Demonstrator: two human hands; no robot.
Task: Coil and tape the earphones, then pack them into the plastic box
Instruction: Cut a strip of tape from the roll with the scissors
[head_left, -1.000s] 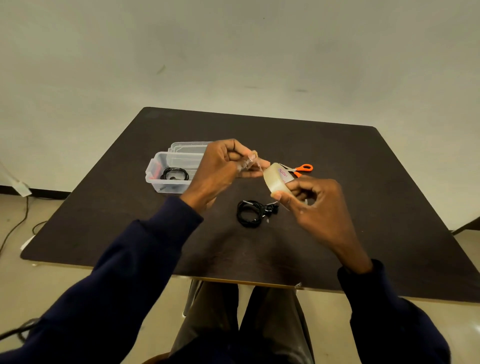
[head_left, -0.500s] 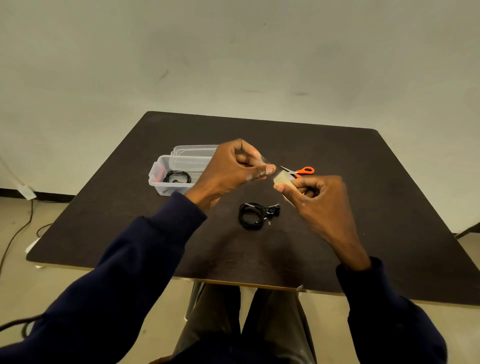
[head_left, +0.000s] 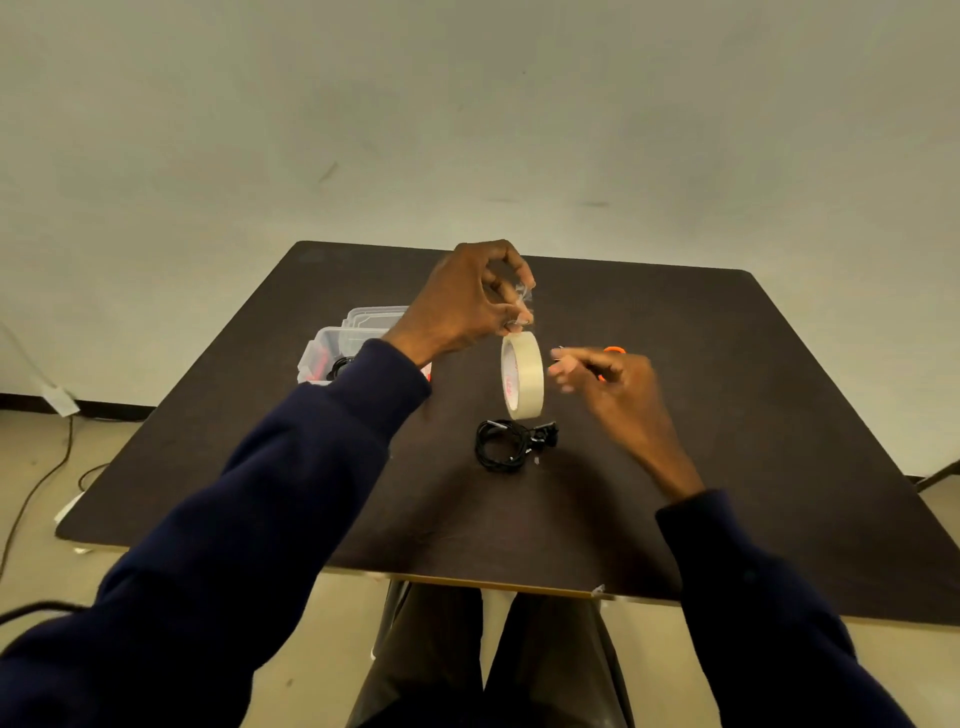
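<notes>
- Earphones (head_left: 501, 446) lie coiled mid-frame, just below the dangling tape roll (head_left: 522, 375).
- Left hand (head_left: 467, 306) pinches the tape roll's free end above.
- Right hand (head_left: 608, 379), blurred, loose-fingered and apparently empty, is nearer the coil.

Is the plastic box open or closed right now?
Open. The plastic box has no lid on; the lid lies just behind it.

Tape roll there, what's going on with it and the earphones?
A person's left hand pinches the pulled-out end of the tape roll, which sits just below it. The right hand is open, holding nothing, near the orange scissors. Coiled earphones lie on the table, not yet in the plastic box.
</notes>
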